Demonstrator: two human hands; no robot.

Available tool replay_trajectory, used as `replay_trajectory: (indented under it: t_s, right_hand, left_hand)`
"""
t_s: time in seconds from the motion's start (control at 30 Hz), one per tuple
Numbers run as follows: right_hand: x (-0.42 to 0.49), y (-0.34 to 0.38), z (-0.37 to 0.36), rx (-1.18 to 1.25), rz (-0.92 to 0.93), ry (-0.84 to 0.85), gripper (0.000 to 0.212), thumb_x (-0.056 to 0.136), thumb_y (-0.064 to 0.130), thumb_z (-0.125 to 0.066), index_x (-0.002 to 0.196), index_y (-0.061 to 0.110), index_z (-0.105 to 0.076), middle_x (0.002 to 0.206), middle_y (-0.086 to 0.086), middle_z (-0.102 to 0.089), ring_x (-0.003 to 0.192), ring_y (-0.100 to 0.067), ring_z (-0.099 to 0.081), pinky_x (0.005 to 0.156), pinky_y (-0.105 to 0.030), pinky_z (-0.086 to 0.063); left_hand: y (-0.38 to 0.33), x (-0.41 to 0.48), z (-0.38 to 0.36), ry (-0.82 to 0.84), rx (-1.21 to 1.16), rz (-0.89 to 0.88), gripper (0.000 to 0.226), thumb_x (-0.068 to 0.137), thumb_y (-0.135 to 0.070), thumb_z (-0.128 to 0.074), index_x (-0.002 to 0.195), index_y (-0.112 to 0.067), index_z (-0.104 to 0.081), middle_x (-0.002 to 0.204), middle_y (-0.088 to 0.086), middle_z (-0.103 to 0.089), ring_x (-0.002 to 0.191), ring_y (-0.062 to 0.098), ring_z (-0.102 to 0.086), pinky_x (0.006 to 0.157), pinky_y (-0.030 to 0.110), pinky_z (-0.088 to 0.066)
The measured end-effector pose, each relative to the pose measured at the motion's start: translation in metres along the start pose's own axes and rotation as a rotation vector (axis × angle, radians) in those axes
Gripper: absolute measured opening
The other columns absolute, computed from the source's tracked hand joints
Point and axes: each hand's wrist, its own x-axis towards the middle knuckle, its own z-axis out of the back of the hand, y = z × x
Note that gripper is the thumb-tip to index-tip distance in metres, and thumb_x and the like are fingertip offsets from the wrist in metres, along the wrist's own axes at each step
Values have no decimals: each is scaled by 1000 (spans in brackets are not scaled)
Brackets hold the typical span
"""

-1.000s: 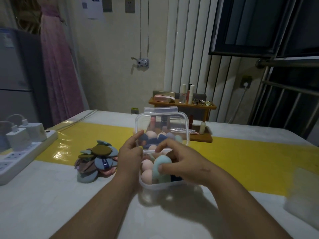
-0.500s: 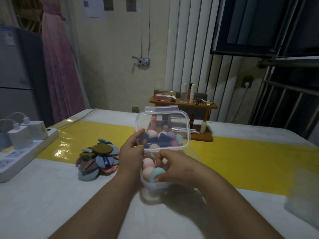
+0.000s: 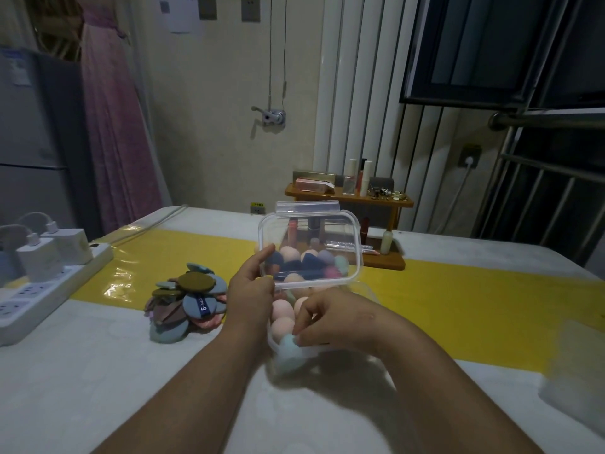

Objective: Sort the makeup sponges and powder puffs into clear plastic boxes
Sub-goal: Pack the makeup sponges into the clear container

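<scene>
At the middle of a white-covered table [image 3: 98, 371] with a yellow strip across it, we see a small clear plastic box [image 3: 368, 290] packed with egg-shaped foam makeup sponges in pink, peach and navy. Its hinged clear lid [image 3: 311, 247] stands upright, and the left hand [image 3: 250, 290] pinches the lid's left edge. The right hand [image 3: 330, 317] has its fingertips curled onto a pale teal egg-shaped foam sponge [image 3: 288, 350], which is wedged at the box's near rim, partly above the wall.

We judge the box close to full. The teal sponge could spring back out once the fingers let go, or get caught under the lid so that it will not shut. Pressing down at the near edge could tip the light box towards the person. The lid, held by one edge only, could drop onto the working fingers.

A heap of flat round fabric powder puffs [image 3: 188, 301] lies just left of the box, not yet sorted.
</scene>
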Motion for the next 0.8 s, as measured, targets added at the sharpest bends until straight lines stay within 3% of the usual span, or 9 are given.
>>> replay_trajectory:
  t_s: [0.07,0.13,0.27,0.4,0.57,0.8]
  right_hand:
    - [2,0,-2,-84,-11,-46,18,76,27,-79,64,28,-67,70,14,-65,69,-3,-57,61,-19,-46]
    - [4,1,-5,-147,-12,-70,21,74,29,-81,64,26,-62,72,9,-64,70,-7,-55,66,-26,-50]
    - [6,6,-8,-195,-14,-71,21,74,34,-80,71,25,-61,84,-1,-69,81,-20,-62,78,-39,-55]
    - [7,5,-9,-200,7,-32,11,81,34,-77,79,22,-75,80,6,-69,75,-11,-59,75,-31,-53]
    - [2,3,-7,-141,27,2,27,85,44,-72,92,19,-79,83,9,-67,75,-9,-56,66,-25,-48]
    - [-4,4,-6,-97,59,-47,35,88,52,-63,87,20,-78,77,4,-69,72,-11,-60,63,-31,-48]
  left_hand:
    - [0,1,0,9,-20,4,67,83,14,-37,115,-34,-71,123,6,-65,97,29,-71,72,44,-62]
    - [0,1,0,10,-25,6,67,82,16,-38,115,-33,-71,124,8,-65,97,30,-71,74,46,-62]
    - [1,2,0,8,-31,-4,69,80,16,-37,115,-32,-72,122,9,-66,89,24,-74,65,36,-60]
    - [1,1,0,14,-52,7,68,82,16,-37,114,-33,-72,122,9,-66,89,24,-74,63,35,-60]
    - [1,2,0,26,-50,1,67,83,15,-38,112,-35,-73,120,5,-66,85,19,-74,61,35,-60]
    - [2,5,2,44,-34,10,68,81,15,-39,111,-36,-73,125,8,-65,100,32,-70,70,42,-61]
